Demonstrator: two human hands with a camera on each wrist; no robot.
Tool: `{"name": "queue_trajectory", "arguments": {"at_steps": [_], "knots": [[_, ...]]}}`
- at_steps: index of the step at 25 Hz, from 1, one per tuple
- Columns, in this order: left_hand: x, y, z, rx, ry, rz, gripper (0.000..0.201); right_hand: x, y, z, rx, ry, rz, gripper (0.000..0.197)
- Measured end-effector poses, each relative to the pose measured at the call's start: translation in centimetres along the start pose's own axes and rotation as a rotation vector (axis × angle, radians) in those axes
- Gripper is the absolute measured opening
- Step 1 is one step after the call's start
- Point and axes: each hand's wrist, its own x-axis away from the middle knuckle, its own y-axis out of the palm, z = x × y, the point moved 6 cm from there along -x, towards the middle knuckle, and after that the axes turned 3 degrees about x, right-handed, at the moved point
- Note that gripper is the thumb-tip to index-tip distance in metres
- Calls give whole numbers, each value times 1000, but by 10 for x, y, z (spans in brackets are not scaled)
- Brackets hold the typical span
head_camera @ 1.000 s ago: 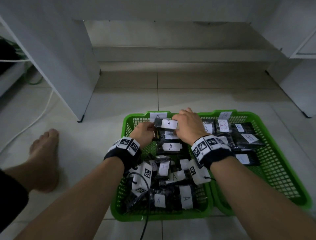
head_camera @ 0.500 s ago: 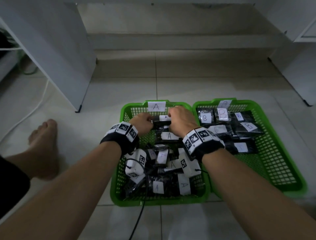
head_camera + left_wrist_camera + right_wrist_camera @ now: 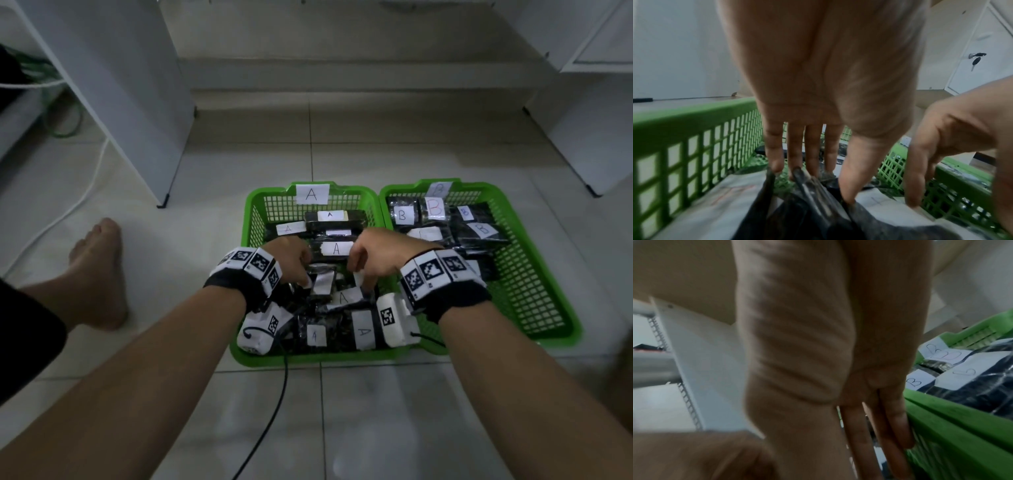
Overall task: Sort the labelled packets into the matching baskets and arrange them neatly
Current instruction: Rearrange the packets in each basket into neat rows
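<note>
Head view is showing both hands reaching down into basket A [image 3: 255,219], among black packets with A labels. The left hand [image 3: 291,255] is pointing straight, slightly spread fingers [image 3: 795,154] down onto a crumpled packet [image 3: 818,211], tips touching it. The right hand [image 3: 380,255] is hanging beside it, fingers [image 3: 894,421] straight and close together by the basket wall; I cannot tell whether they are holding anything. Basket B [image 3: 534,281] is sitting just beside, holding B packets [image 3: 479,229].
</note>
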Motion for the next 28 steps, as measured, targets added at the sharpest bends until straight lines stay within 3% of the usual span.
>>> {"name": "queue_trajectory", "arguments": {"at_steps": [3,5,7,13,16,19,22,26,28], "knots": [[1,5,13,58,15,58,45,-3,28,-8,131,-15,-33,54],[2,15,20,45,23,23,56,-7,34,-10,150,-32,-3,49],[0,18,18,49,13,3,54,-5,30,-9,111,-42,-24,40],[-4,9,6,86,-16,-148,60,7,9,6,-282,-66,-102,30],[-4,5,6,202,-10,-166,44,11,-10,27,-484,-40,-9,23],[-8,-15,4,323,14,25,33,10,-22,43,-768,-20,175,17],[-8,-38,0,500,105,235,35,1,-21,44,-942,10,337,27],[-7,-54,6,203,309,397,61,-18,-13,27,-1090,-10,330,34],[-12,-56,6,49,331,423,59,-27,-13,13,-1116,-40,305,33]]}}
